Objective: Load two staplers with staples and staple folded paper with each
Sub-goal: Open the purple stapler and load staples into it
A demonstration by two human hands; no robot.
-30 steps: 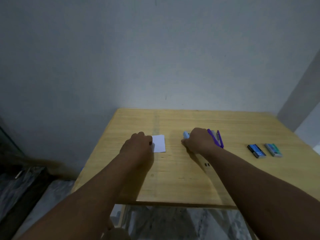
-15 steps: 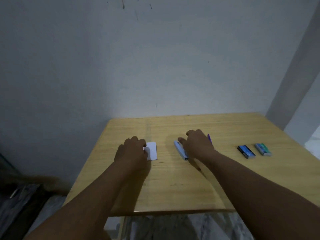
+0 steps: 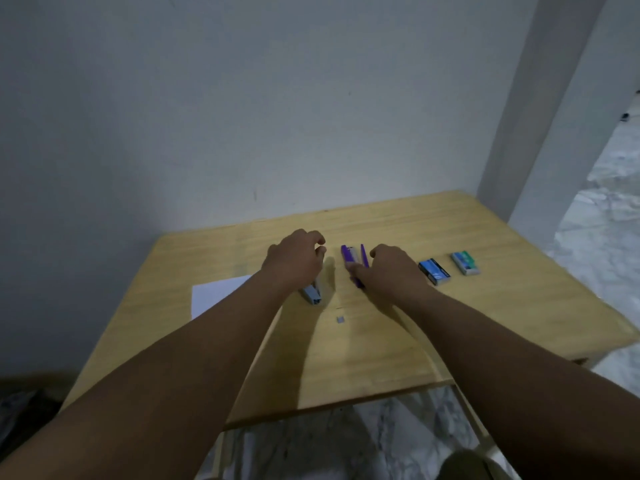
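My left hand lies over a light blue stapler on the wooden table. Only the stapler's near end shows below my wrist, and my curled fingers hide any grip. My right hand pinches the near end of a purple stapler, which lies opened out flat on the table. A white sheet of paper lies to the left, partly under my left forearm. A small strip of staples lies loose in front of the two staplers.
A blue staple box and a green staple box lie to the right of my right hand. A grey wall runs along the table's far edge, and a pillar stands at the back right. Marble floor shows below.
My left hand left the paper and moved right onto the light blue stapler. My right hand let go of that stapler and shifted to the purple one. The view turned left.
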